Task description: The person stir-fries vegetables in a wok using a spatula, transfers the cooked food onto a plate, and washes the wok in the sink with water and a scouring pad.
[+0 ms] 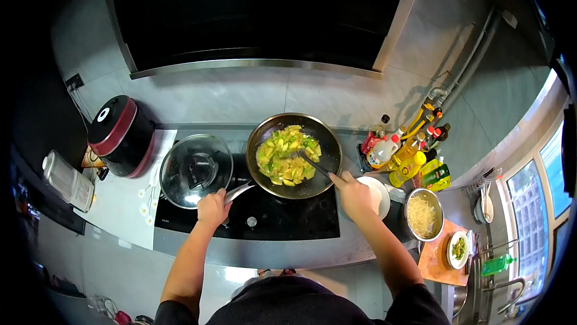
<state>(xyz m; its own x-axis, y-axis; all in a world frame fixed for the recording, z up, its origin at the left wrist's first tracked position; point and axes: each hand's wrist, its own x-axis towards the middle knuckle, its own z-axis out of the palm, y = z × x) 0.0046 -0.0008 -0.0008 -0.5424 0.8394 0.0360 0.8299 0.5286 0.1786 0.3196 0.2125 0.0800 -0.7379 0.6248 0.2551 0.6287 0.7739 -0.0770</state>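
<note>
A frying pan [330, 144] with deep sides rests on the back of the black cooktop. Chopped green and yellow vegetable pieces [282, 168] lie in it. My left hand [213, 206] is closed around the pan's metal handle [240, 190]. In my right hand [353, 193] is the dark handle of a spatula [314, 164]; its head is blurred among the pieces. Left of the pan, a glass lid [180, 171] sits over the other burner. A white bowl or plate [377, 196] is partly hidden behind my right hand.
A black-and-red rice cooker [120, 138] and a clear plastic jug [69, 180] stand at the left. Bottles [409, 150] crowd the back right corner. At the right are a metal pot [442, 211] of pale shreds and a cutting board [434, 259] with a small bowl [452, 259].
</note>
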